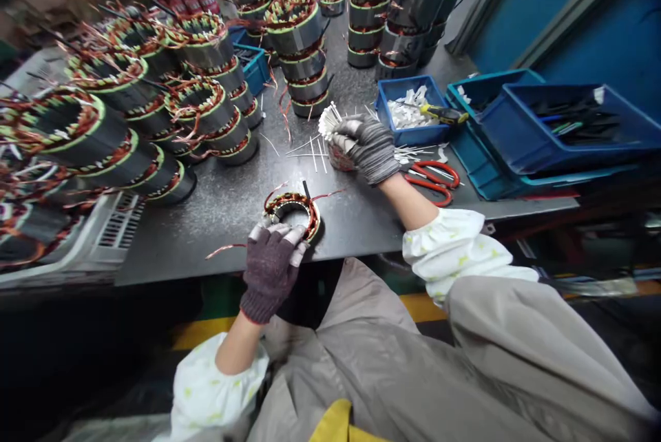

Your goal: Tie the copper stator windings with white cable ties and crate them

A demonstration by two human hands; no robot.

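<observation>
My left hand (273, 259), in a dark purple glove with pale fingertips, rests its fingers over the near rim of a small motor stator (312, 216). The stator lies near the table's front edge, with copper windings, loose wire ends and a black sleeve sticking out. Further right, my right hand (365, 142) wears a grey striped glove. Its fingers are closed at a bunch of thin white cable ties (330, 120) standing with their heads up. A reddish holder (341, 158) shows partly below that hand. Several loose white ties (314, 153) lie on the tabletop beside it.
Stacks of stators (304, 49) stand at the back and left (206, 115). On the right are red-handled scissors (436, 180), a blue bin (413, 108) of white pieces with a yellow-black tool (444, 113) across it, and larger blue bins (583, 139). A white crate (116, 225) sits at left.
</observation>
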